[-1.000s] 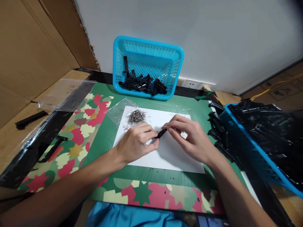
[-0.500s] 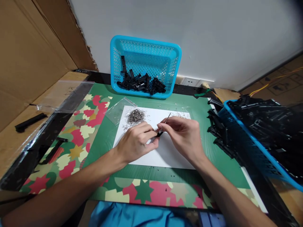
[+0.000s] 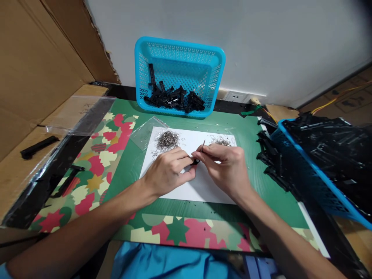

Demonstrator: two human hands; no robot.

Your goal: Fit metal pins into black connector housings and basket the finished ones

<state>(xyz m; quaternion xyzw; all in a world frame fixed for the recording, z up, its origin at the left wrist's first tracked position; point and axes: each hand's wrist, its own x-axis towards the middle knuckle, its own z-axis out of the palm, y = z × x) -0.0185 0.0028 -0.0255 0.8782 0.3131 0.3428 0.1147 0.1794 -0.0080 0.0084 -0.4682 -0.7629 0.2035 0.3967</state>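
My left hand is closed on a small black plastic part, most of it hidden by the fingers. Pinched in my right hand is a thin metal tool, its upper end sticking up past the fingertips and its lower end at the black part. Both hands meet over a white sheet of paper. On the sheet, a heap of tiny metal pieces lies beyond my left hand, and a smaller heap lies behind my right hand.
A blue basket holding several black parts leans at the wall. Another blue basket, heaped with black parts, stands at the right, with loose black parts beside it. A clear bag lies left of the paper; another black part is at far left.
The upper end of the thin tool has tilted left, more upright than before. My right hand has shifted slightly, and more of the smaller heap shows behind it. The camera view has shifted a little.
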